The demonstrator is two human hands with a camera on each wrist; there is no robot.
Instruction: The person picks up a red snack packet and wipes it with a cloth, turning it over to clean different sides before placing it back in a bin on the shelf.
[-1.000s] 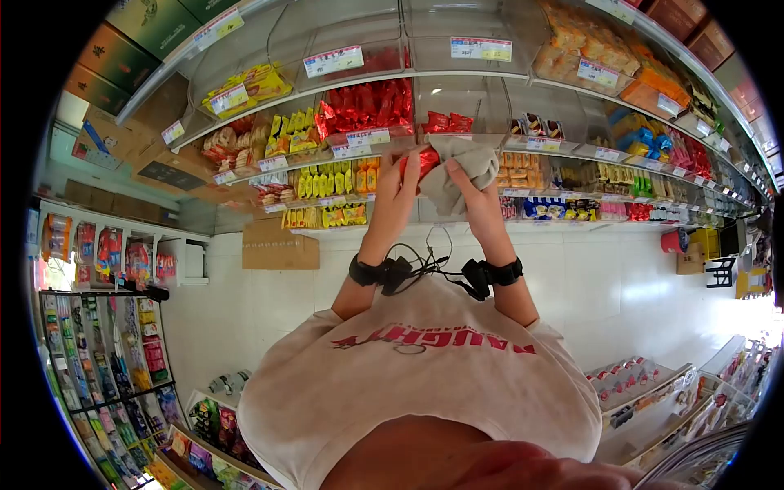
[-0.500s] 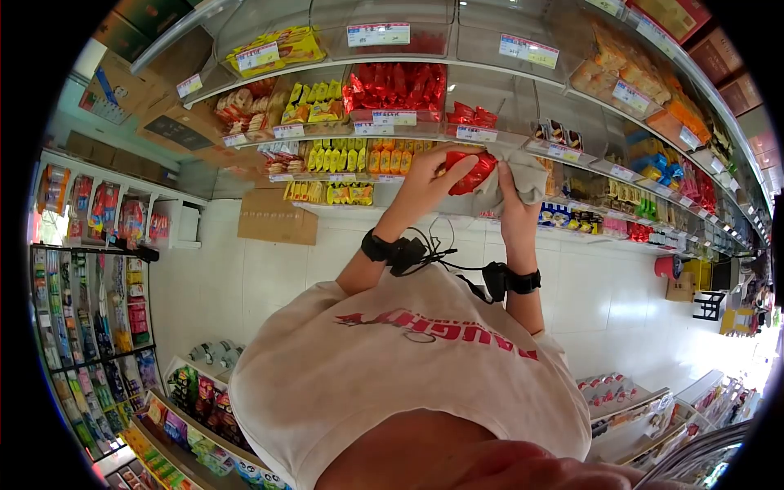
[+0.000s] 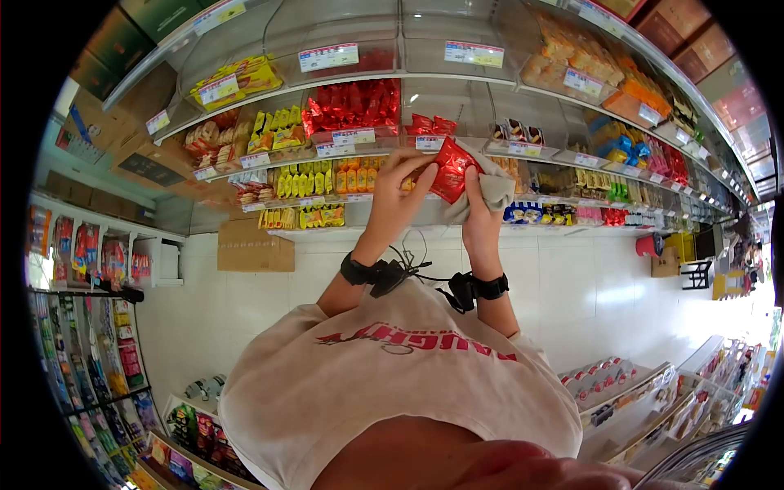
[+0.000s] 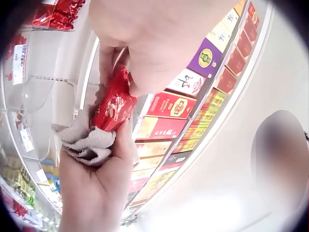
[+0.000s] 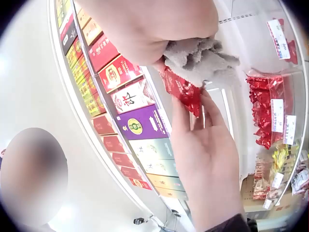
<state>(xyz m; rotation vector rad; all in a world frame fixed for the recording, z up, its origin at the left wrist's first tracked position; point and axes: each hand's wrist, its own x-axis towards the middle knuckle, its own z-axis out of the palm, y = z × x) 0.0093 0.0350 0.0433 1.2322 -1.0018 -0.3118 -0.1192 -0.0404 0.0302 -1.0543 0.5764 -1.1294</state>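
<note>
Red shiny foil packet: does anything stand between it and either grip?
Nothing visible at the left grip, which pinches the packet directly. At the right grip, a bunched grey cloth lies behind the packet, but the thumb appears to touch foil directly.

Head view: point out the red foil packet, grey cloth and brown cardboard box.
Red foil packet (image 3: 451, 171), head view: middle of its shiny face.
Grey cloth (image 3: 499, 189), head view: its bunched folds.
Brown cardboard box (image 3: 256, 246), head view: its broad face.
</note>
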